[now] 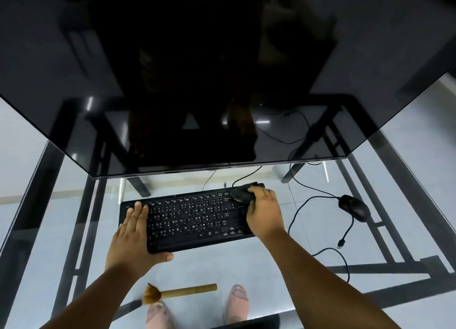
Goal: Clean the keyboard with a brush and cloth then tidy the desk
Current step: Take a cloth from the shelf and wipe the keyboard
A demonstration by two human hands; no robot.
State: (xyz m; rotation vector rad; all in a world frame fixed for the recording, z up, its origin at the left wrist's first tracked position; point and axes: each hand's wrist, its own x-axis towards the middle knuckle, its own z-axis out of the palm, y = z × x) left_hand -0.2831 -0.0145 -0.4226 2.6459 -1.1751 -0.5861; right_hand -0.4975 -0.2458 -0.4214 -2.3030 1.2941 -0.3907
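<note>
A black keyboard (192,217) lies on the glass desk (222,267) in front of me. My left hand (133,235) rests flat on its left end, fingers straight, thumb along the front edge. My right hand (264,211) grips a dark cloth (243,193) bunched at the keyboard's far right corner. A wooden-handled brush (177,293) with brown bristles lies on the glass near the front edge, bristles pointing left.
A large dark monitor (197,82) looms just behind the keyboard. A black mouse (354,207) sits at the right, its cable (296,215) looping across the glass to a loose plug (341,243). Through the glass show the black desk frame and my feet.
</note>
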